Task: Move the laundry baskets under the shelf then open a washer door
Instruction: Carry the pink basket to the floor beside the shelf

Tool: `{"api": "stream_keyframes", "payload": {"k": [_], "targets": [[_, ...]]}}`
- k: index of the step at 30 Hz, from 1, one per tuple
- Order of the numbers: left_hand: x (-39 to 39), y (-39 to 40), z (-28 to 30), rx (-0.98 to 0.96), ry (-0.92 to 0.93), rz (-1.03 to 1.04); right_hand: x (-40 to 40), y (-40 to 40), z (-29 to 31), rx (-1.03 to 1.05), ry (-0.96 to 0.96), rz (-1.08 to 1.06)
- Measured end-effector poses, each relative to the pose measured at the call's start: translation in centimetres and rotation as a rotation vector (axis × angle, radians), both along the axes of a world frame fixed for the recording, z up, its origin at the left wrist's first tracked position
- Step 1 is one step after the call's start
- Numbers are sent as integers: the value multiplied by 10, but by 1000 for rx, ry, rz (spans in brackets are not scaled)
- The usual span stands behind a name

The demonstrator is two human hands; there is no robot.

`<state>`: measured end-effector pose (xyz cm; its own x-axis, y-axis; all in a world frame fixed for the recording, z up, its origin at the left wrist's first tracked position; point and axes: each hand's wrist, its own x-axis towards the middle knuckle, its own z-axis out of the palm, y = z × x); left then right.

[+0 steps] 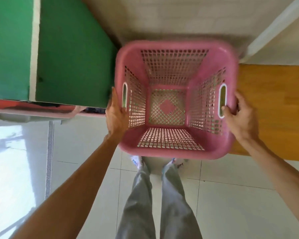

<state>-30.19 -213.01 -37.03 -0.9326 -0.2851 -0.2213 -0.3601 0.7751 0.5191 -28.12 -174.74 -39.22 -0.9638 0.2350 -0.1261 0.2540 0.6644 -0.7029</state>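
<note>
An empty pink laundry basket (176,152) with perforated walls is held in front of me, above my feet. My left hand (116,116) grips its left rim beside the white-edged handle slot. On the opposite rim my right hand (240,116) holds on, with the fingers hooked into that handle slot. To the left, a green shelf top (72,54) juts out, and the rim of another pink basket (41,112) shows from under it. No washer is in view.
An orange wooden surface (273,109) lies to the right of the basket. A white ledge (273,28) runs at the upper right. Pale floor tiles (240,204) with a strip drain (49,156) spread below, around my legs in grey trousers.
</note>
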Motion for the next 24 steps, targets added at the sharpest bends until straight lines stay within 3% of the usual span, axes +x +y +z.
{"api": "stream_keyframes", "payload": {"k": [7, 17, 21, 24], "targets": [[-10, -8, -43, -2, -61, 35, -4, -2, -29, 126, -15, 99], [-37, -3, -52, -22, -160, 137, -12, -10, -29, 109, -136, 3], [-38, -5, -48, 0, -225, 95, -11, -13, -28, 89, -173, -2], [-26, -1, -36, 12, -122, -33, -10, -17, -25, 75, -200, 1]]}}
